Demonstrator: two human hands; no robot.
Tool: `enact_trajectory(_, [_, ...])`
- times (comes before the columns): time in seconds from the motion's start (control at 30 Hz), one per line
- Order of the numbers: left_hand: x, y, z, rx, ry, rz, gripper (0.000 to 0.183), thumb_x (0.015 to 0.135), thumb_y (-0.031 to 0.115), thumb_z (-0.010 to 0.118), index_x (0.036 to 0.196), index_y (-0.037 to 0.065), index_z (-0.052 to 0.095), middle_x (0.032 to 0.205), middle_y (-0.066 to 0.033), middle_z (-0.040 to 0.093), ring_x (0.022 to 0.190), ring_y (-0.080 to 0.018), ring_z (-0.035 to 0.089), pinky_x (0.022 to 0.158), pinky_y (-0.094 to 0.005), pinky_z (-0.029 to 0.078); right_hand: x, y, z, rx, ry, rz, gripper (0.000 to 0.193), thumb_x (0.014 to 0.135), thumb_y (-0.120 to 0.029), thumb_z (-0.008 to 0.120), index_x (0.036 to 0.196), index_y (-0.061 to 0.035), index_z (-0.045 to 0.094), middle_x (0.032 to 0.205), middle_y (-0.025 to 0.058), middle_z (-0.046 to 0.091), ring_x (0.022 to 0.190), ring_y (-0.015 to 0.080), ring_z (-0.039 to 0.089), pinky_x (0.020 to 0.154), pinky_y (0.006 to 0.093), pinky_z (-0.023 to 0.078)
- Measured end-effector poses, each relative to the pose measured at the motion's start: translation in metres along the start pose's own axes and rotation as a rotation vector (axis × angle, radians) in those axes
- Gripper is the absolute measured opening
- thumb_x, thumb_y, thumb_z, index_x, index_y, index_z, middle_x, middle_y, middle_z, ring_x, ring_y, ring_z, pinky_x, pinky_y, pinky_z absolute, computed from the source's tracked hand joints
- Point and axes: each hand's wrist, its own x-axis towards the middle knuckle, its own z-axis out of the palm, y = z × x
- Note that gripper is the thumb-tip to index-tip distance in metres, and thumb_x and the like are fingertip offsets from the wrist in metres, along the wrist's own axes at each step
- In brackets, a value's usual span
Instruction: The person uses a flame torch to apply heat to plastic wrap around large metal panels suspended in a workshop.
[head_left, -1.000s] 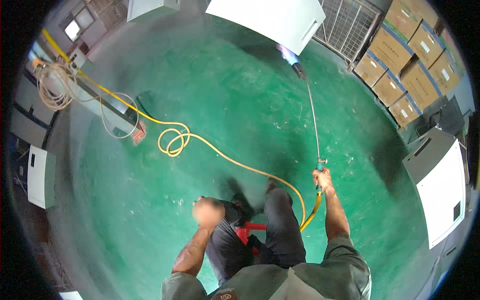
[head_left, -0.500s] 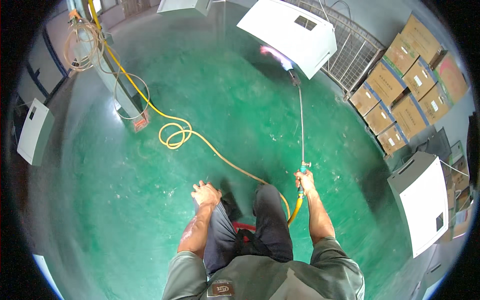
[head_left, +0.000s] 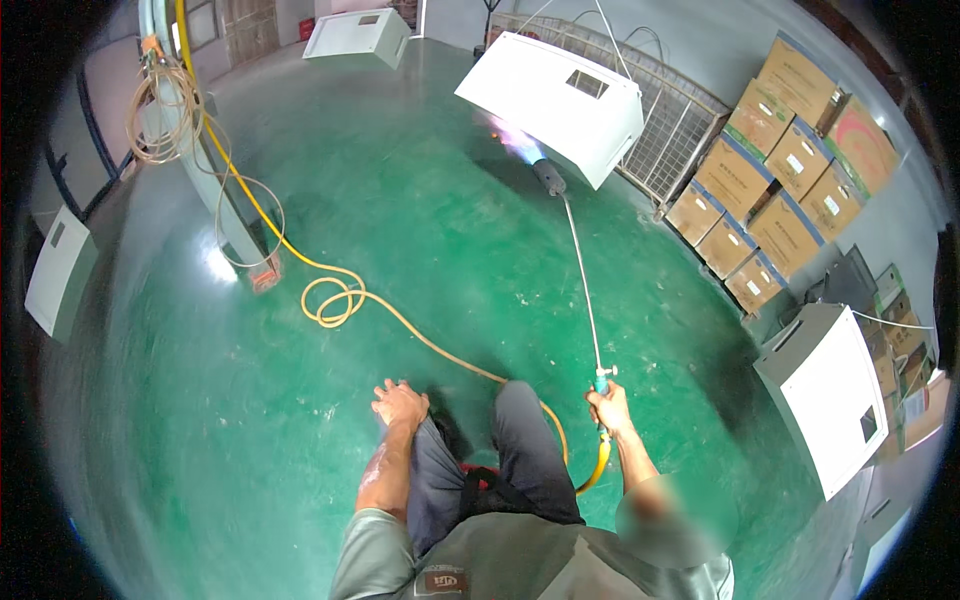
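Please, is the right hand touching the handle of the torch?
Touching. The head view shows it: the right hand is closed around the torch handle, whose teal upper end shows just above the grip.

The torch rod (head_left: 583,280) beyond the right hand (head_left: 609,408) is shiny metal; the hose (head_left: 603,465) behind it, smooth and rubbery; trousers (head_left: 435,480) by the left hand (head_left: 401,404), matt cloth.

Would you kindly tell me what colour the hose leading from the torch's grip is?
The torch hose is yellow, best seen in the head view.

Open floor (head_left: 450,240) left of torch (head_left: 582,270) — yellow hose (head_left: 408,320) looping across, white cabinet (head_left: 550,105) blocking ahead
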Motion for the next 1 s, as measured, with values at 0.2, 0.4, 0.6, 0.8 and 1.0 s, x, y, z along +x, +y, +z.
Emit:
enact_trajectory(0.2, [-0.008,-0.005,-0.003,-0.062,0.005,0.027,0.062,0.087,0.048,0.068,0.135,0.01,0.061,0.153,-0.0138,0.041,0.141,-0.0406,0.036,0.105,-0.0579,0.042,-0.063,-0.008,-0.054,-0.123,0.121,0.004,0.019,0.085,-0.005,0.071,0.095,-0.0056,0.055,0.059,-0.0004,0.052,0.043,0.0105,0.048,0.039,0.0285,0.035])
enact_trajectory(0.4, [-0.011,-0.005,-0.003,-0.065,0.037,0.033,0.062,0.086,0.048,0.069,0.135,0.011,0.061,0.153,-0.0141,0.041,0.141,-0.0401,0.036,0.106,-0.0572,0.042,-0.082,-0.039,-0.109,-0.248,0.264,-0.079,0.017,0.082,-0.007,0.071,0.091,-0.0054,0.057,0.059,-0.0032,0.052,0.045,0.0085,0.045,0.043,0.0278,0.033])
enact_trajectory(0.6, [-0.019,0.005,-0.008,-0.097,0.021,0.058,0.059,0.086,0.047,0.069,0.133,0.013,0.062,0.15,-0.0144,0.043,0.14,-0.0408,0.037,0.106,-0.0577,0.041,-0.064,-0.073,-0.149,-0.257,0.366,-0.142,0.016,0.082,-0.006,0.069,0.088,-0.0066,0.054,0.058,-0.0011,0.05,0.043,0.0102,0.046,0.04,0.029,0.034])
enact_trajectory(0.8, [-0.015,0.001,-0.001,-0.077,0.074,0.05,0.062,0.085,0.049,0.07,0.136,0.015,0.059,0.149,-0.0138,0.043,0.137,-0.0402,0.039,0.105,-0.0572,0.043,-0.065,-0.086,-0.153,-0.219,0.379,-0.141,0.015,0.083,-0.005,0.067,0.09,-0.005,0.054,0.059,0.0009,0.051,0.044,0.0112,0.048,0.041,0.0289,0.037])
enact_trajectory(1.0, [-0.015,-0.007,0.004,-0.064,0.068,0.041,0.062,0.086,0.049,0.069,0.137,0.016,0.058,0.149,-0.014,0.043,0.135,-0.0399,0.041,0.104,-0.0571,0.044,-0.109,-0.049,-0.16,-0.224,0.31,-0.03,0.016,0.081,-0.005,0.069,0.089,-0.0053,0.055,0.06,0.0008,0.053,0.045,0.0113,0.049,0.041,0.0291,0.037])
